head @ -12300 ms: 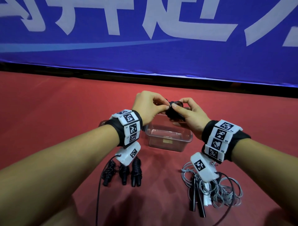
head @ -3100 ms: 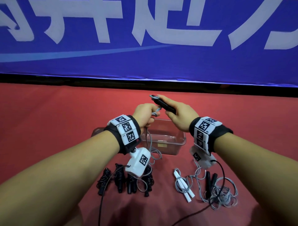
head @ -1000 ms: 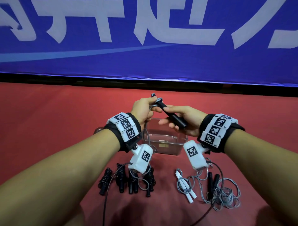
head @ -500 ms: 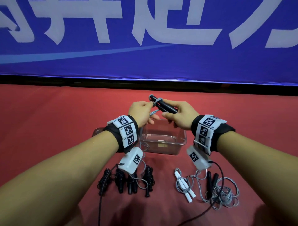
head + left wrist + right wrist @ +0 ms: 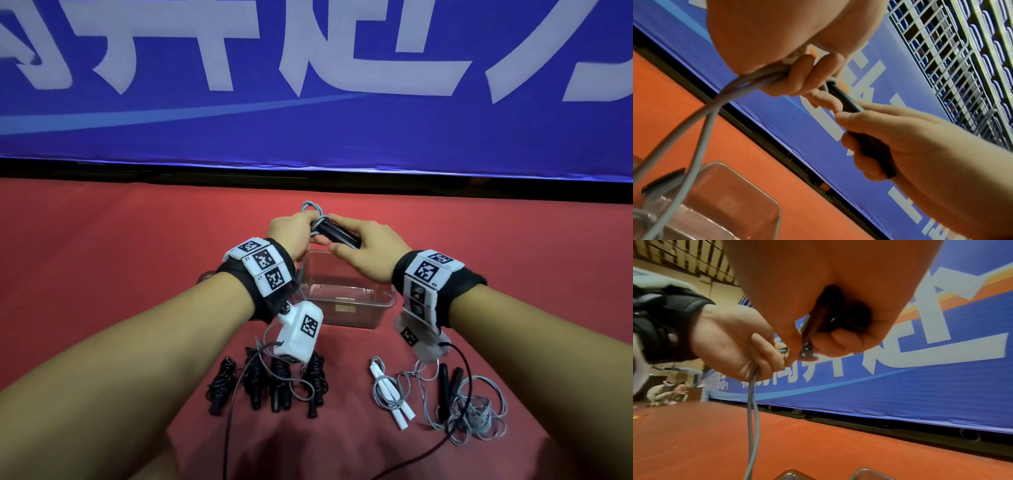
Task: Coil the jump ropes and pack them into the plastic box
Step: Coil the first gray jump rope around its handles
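Grey rope winding above clear plastic box [image 5: 346,301]
Right hand [image 5: 368,251] grips black cylindrical handles [image 5: 339,233]; left hand [image 5: 291,236] grips thin grey rope cord [image 5: 731,91].

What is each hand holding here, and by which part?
The right hand grips the black handles around their middle; the left hand grips the grey cord just below them.

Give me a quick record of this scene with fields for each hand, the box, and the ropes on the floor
left hand: grips grey cord
right hand: holds black handles
plastic box: on the floor below the hands, contents unclear
coiled black ropes: four in a row, near left
loose ropes: white-handled and black-handled, near right
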`<state>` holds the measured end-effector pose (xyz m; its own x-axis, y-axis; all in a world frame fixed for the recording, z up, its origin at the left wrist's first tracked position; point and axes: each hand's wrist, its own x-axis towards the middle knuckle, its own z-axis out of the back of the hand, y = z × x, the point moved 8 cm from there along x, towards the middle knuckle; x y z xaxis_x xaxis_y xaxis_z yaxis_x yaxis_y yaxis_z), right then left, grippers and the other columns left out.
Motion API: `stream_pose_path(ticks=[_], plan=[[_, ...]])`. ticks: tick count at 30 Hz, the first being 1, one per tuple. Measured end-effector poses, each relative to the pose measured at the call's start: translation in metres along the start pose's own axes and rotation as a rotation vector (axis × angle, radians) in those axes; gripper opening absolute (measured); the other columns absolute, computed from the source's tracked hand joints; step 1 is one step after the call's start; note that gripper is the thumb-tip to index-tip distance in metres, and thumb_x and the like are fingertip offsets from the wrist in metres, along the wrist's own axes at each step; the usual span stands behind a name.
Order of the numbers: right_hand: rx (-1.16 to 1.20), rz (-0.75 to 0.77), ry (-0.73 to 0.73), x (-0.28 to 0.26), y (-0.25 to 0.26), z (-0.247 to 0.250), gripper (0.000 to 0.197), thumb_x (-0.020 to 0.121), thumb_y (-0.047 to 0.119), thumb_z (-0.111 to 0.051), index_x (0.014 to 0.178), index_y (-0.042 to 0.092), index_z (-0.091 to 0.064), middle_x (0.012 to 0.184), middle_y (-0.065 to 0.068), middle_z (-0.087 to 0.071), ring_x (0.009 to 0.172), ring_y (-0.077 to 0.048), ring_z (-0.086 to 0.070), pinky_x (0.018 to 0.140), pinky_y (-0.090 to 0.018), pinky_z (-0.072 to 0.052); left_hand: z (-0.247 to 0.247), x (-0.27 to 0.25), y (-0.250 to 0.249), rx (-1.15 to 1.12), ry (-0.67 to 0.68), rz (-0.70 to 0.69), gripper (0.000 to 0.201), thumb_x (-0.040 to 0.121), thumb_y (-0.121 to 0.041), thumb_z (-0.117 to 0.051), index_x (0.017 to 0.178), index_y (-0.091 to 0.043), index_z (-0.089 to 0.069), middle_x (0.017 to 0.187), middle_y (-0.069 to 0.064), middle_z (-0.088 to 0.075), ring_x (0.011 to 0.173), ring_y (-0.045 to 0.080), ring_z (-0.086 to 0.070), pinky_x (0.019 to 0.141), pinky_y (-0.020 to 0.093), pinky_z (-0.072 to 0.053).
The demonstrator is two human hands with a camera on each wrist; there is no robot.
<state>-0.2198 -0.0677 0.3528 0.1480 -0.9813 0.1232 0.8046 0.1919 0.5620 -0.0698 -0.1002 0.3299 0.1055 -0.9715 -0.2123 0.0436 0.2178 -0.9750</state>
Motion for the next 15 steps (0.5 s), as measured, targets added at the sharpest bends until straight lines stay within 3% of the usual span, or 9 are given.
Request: stream_pose_path(ticks=[3, 6, 9, 13, 15], plan=[[0.531, -0.120, 0.145, -0.005, -0.003, -0.009, 0.038, 0.093, 0.020, -0.068, 0.130, 0.029, -0.060, 0.070, 0.001, -0.061, 0.046, -0.012, -0.056, 0.047, -0.022, -0.046, -0.007, -0.001, 0.000, -0.020, 0.105, -0.008, 0.025, 0.101, -0.025, -0.056, 0.084, -0.009, -0.065, 0.039, -0.008, -0.053, 0.028, 0.006, -0.042, 0.036, 0.020, -0.033], [0.882, -0.237, 0.332, -0.017, 0.000, -0.014, 0.020, 0.099, 0.019, -0.058, 0.115, 0.025, -0.067, 0.078, -0.009, -0.071, 0.046, -0.011, -0.061, 0.042, -0.017, -0.045, -0.015, -0.003, -0.001, -0.108, 0.215, -0.048, 0.030, 0.103, -0.030, -0.051, 0.107, -0.010, -0.073, 0.053, -0.003, -0.054, 0.035, 0.008, -0.034, 0.037, 0.018, -0.023], [0.930, -0.198, 0.363, -0.014, 0.000, -0.010, 0.024, 0.102, 0.019, -0.049, 0.120, 0.024, -0.065, 0.068, -0.004, -0.065, 0.042, -0.009, -0.051, 0.039, -0.016, -0.037, -0.019, -0.007, -0.007, -0.115, 0.281, -0.093, 0.027, 0.106, -0.031, -0.046, 0.098, -0.019, -0.070, 0.057, -0.003, -0.056, 0.039, 0.007, -0.040, 0.041, 0.017, -0.026], [0.884, -0.146, 0.244, -0.005, -0.006, -0.011, 0.042, 0.100, 0.014, -0.057, 0.139, 0.030, -0.056, 0.065, -0.005, -0.052, 0.042, -0.012, -0.042, 0.041, -0.020, -0.032, -0.018, -0.007, -0.011, 0.005, 0.244, -0.134, 0.030, 0.106, -0.040, -0.046, 0.107, -0.014, -0.062, 0.069, 0.002, -0.064, 0.049, 0.012, -0.060, 0.048, 0.021, -0.042], [0.834, -0.130, 0.159, -0.003, -0.008, -0.007, 0.048, 0.099, 0.012, -0.059, 0.141, 0.034, -0.053, 0.064, -0.005, -0.052, 0.042, -0.013, -0.042, 0.043, -0.020, -0.034, -0.017, -0.007, -0.012, 0.051, 0.193, -0.144, 0.033, 0.106, -0.041, -0.047, 0.106, -0.011, -0.060, 0.065, 0.002, -0.064, 0.047, 0.010, -0.062, 0.047, 0.020, -0.046]])
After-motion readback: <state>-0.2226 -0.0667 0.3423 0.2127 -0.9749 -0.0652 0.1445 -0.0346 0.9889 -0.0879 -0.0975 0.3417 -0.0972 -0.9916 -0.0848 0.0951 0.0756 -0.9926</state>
